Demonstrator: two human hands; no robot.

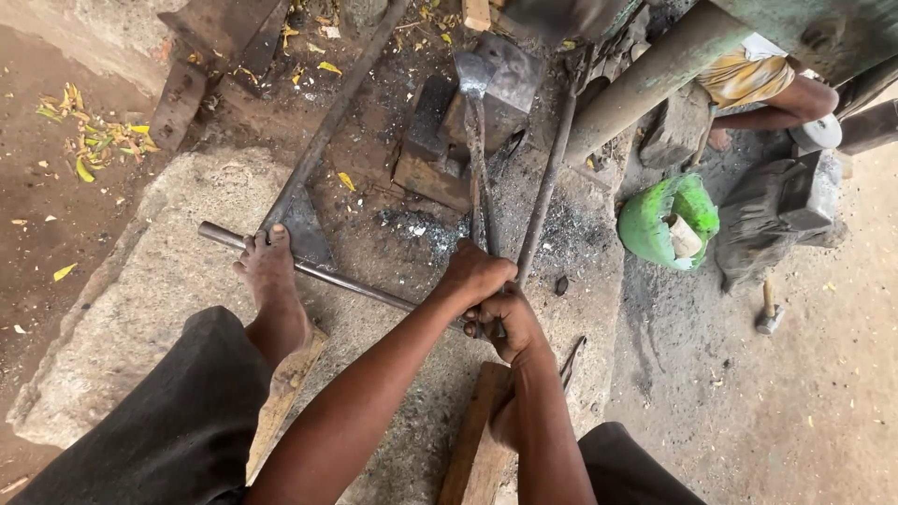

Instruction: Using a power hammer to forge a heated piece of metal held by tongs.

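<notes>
Gripping a pair of long iron tongs [482, 178] with both hands, so that's the main thing going on here. Far left of the grip there's a scatter of yellow-green leaves [94, 140] on the dirt. Closer in, the person's bare foot [271, 281] rests on a thin steel rod [309, 269] that runs across a rough stone slab [140, 299] toward the hands. A wooden plank [285, 393] lies beside that foot, down-left of the grip.

The left hand [475, 276] is clenched around the tong handles, and the right hand [505, 323] is clenched on them too, just below and touching the left. The tongs run straight up from the grip, and their tip holds a flat grey metal piece [474, 73] sitting on the dark anvil block [496, 93]. Another long rod [547, 178] leans just right of the tongs.

Below the grip there's another wooden piece [472, 449]. Well off to the right sits a green container [669, 220], then a small hammer [769, 313] on the sandy ground. Up top right another person's leg [786, 103] shows.
</notes>
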